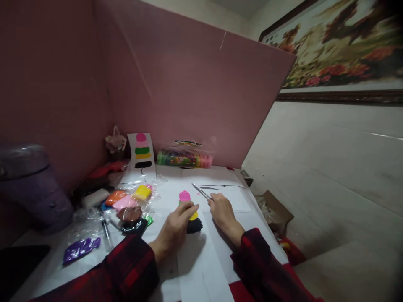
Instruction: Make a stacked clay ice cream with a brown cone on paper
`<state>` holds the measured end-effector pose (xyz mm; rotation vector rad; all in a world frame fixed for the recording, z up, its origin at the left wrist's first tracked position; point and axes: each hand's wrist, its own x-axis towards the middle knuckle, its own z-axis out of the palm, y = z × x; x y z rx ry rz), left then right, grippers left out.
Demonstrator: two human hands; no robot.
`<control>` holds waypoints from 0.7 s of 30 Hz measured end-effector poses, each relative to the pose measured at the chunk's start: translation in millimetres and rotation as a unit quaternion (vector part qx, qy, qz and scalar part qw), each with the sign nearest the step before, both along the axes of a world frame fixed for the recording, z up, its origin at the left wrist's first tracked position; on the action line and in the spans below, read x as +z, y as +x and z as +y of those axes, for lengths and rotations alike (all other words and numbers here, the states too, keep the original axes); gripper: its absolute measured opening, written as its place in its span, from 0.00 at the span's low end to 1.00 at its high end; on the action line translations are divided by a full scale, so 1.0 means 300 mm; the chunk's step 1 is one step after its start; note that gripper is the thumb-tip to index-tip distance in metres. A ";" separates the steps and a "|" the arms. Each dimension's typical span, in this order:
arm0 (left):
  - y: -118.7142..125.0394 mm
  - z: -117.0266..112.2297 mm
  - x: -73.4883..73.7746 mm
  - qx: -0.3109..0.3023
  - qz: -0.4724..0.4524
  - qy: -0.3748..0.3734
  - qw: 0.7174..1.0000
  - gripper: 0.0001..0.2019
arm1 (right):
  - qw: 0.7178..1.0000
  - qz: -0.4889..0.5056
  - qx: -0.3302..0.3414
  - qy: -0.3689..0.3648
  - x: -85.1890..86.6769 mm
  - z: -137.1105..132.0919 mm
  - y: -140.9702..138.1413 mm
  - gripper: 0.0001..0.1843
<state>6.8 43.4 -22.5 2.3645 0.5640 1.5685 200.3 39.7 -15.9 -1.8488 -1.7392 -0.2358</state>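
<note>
My left hand [176, 224] is closed, fingers bent and pressed together, over a strip of coloured clay on white paper [201, 264]. Any small thing in its fingertips is hidden. The strip shows pink clay [184, 196] at the top, a sliver of green, yellow clay [194, 216] and black clay [194, 226] below; the hand covers part of it. To the right, my right hand [222, 209] is closed on the near end of a slim silver metal tool [200, 190], whose exact kind I cannot make out. It points away to the upper left.
Bagged clay, including yellow [142, 192] and purple [82, 250], lies left near a pen [106, 235]. A painted card [142, 174] leans behind. Farther back lies a pack of coloured sticks [185, 159]. A purple bottle [36, 193] stands far left; a cardboard box [277, 214] sits right.
</note>
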 end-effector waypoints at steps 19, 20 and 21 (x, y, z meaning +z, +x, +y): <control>-0.098 0.029 0.084 0.034 -0.188 -0.373 0.908 0.12 | 0.975 0.061 0.144 0.160 0.028 -0.135 -0.055 0.12; -0.097 0.024 0.084 0.024 -0.189 -0.383 0.904 0.12 | 0.973 0.061 0.152 0.161 0.031 -0.138 -0.054 0.12; -0.096 0.019 0.085 0.012 -0.187 -0.395 0.899 0.12 | 0.971 0.060 0.165 0.160 0.033 -0.142 -0.055 0.11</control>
